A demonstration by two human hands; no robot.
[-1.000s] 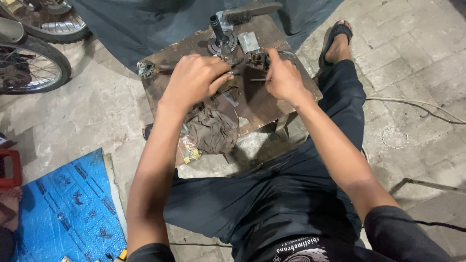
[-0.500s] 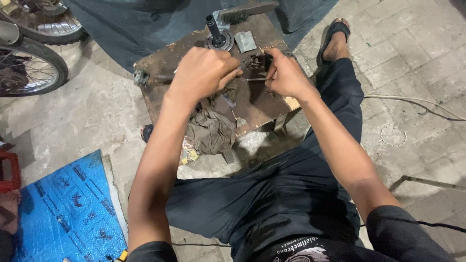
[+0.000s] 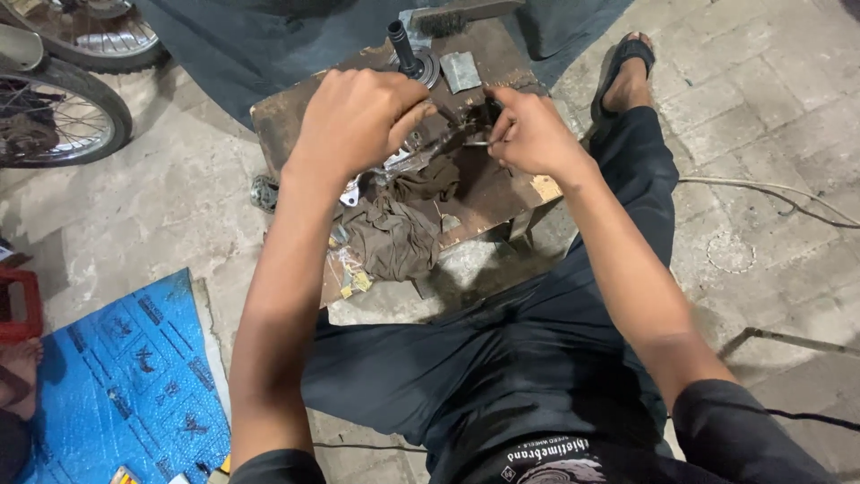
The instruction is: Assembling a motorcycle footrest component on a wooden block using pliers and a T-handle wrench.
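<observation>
Metal part: a small dark metal part (image 3: pixel 484 115) sits on the low wooden bench (image 3: pixel 296 112), between the two hands. It is too small and too hidden to tell what kind of part it is.
Left hand: the left hand (image 3: pixel 358 116) is curled into a fist over the bench, just left of the metal part. Its fingers are bent tight around something thin, but I cannot tell what is inside.
Right hand: the right hand (image 3: pixel 533 134) is right at the metal part. Its fingertips (image 3: pixel 498 125) pinch a thin metal rod (image 3: pixel 479 143) that pokes out to the left.
Bench: it is brown, worn and dirty, and stands on the stone floor (image 3: pixel 761 99) in front of the person's knees.
Rag: a crumpled brown rag (image 3: pixel 394 229) lies on the bench under the left arm and hangs over the near edge.
Round part: a black post on a round metal base (image 3: pixel 408 54) stands upright at the far side of the bench.
Flat plate: a small grey plate (image 3: pixel 461 70) lies just beside that round base.
Wheel: a spoked wheel (image 3: pixel 54 112) is at the far left, well apart from the bench.
Sheet: a blue sheet (image 3: pixel 116 376) lies on the floor at the lower left.
Foot: a foot in a sandal (image 3: pixel 627 76) rests on the floor to the right of the bench.
</observation>
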